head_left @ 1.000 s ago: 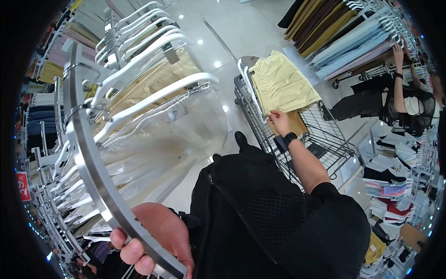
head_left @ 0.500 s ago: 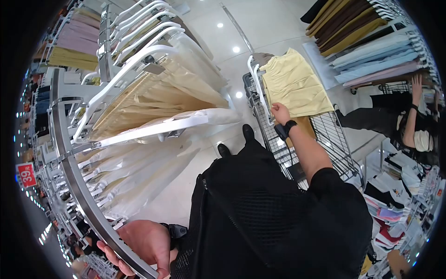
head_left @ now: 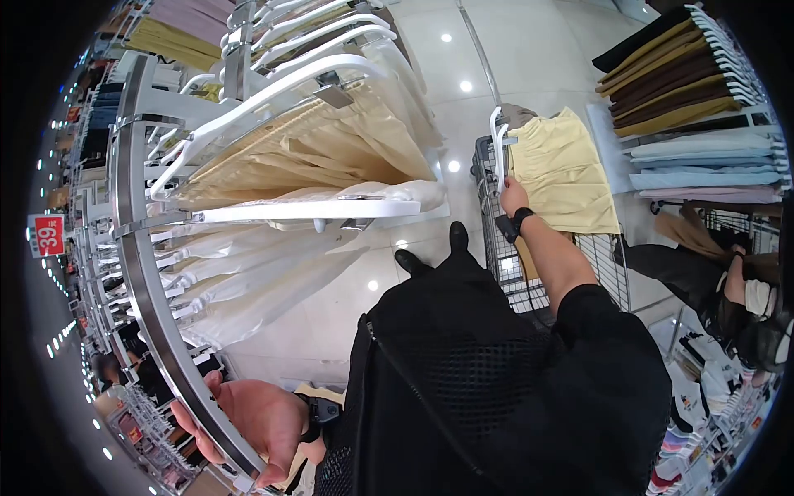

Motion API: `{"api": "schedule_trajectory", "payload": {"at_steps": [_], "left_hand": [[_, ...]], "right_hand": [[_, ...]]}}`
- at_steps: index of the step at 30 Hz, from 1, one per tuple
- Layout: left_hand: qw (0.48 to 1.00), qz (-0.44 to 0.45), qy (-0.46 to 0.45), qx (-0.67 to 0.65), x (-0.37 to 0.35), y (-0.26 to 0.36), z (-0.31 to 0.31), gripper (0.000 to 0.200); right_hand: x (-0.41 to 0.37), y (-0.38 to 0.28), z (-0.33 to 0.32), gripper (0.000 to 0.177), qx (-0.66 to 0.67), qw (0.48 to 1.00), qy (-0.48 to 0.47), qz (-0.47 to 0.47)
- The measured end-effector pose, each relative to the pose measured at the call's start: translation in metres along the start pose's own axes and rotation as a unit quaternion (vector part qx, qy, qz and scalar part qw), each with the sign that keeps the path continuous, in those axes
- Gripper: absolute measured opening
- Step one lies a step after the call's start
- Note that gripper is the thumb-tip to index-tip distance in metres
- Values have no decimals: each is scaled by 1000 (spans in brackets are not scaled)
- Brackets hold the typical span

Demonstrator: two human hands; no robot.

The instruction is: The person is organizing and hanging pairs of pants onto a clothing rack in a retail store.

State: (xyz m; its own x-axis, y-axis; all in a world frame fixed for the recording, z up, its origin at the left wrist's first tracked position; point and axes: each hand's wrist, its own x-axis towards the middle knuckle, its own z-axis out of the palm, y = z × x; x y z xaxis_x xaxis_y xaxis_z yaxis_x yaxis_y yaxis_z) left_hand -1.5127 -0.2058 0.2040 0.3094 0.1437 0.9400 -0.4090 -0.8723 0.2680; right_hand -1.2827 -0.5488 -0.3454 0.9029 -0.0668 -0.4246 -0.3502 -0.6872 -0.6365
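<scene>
My right hand is closed on the lower end of a white hanger. From that hanger a pale yellow garment with a gathered waist lies over a wire shopping cart. A grey-brown item shows at the hanger's hook end. At the lower left, my left hand is wrapped round the curved metal rail of a clothes rack, fingers on one side and thumb on the other. Beige garments and white garments hang beside it on white hangers.
Racks with brown garments and light blue garments stand at the right. Another person bends there by a second cart, near brown cloth. A red price sign hangs at the far left. My feet are on the tiled floor.
The view has shifted, and the racks and cart sit farther right in it. Both my hands keep their holds. The other person's raised arm has come down beside brown cloth.
</scene>
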Motion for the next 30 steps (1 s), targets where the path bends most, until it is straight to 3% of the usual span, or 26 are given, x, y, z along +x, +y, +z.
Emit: {"api": "schedule_trajectory", "payload": {"at_steps": [4,5,10,12,14,16,18,19,22,23,25,28,30], "left_hand": [[999,20,22,19,3,-7,6,80],[999,48,7,10,5,-13,2,84],[994,107,6,-3,9,-22,5,88],[993,113,30,6,9,-23,5,89],[991,131,38,-4,11,-26,8,89],[987,157,22,-7,17,-27,14,87],[973,227,-15,22,25,-33,15,87],[949,303,-29,-82,35,-38,27,90],[952,289,-1,-101,30,-44,27,88],[954,274,10,-120,26,-44,28,87],[954,262,-21,-143,27,-41,30,88],[962,231,-76,-124,23,-46,12,87],[963,162,-99,-188,18,-50,14,90]], "right_hand": [[-28,-7,3,47,11,998,65,-15],[-32,-7,0,53,8,999,39,-14],[-46,-23,-5,45,-28,999,41,5],[-51,-33,-10,46,-59,996,3,61],[-38,-17,0,46,-67,996,36,50],[-34,-14,-5,45,-43,997,-11,59],[-41,-15,-17,41,-40,999,4,27],[-46,-15,-26,39,-44,999,11,-6],[-62,-12,-59,39,3,997,70,14],[-65,-3,-66,39,23,987,160,-18],[-69,10,-101,41,21,961,272,-39],[-85,23,-185,45,0,943,331,-39],[-112,17,-242,41,102,913,389,-66]]}}
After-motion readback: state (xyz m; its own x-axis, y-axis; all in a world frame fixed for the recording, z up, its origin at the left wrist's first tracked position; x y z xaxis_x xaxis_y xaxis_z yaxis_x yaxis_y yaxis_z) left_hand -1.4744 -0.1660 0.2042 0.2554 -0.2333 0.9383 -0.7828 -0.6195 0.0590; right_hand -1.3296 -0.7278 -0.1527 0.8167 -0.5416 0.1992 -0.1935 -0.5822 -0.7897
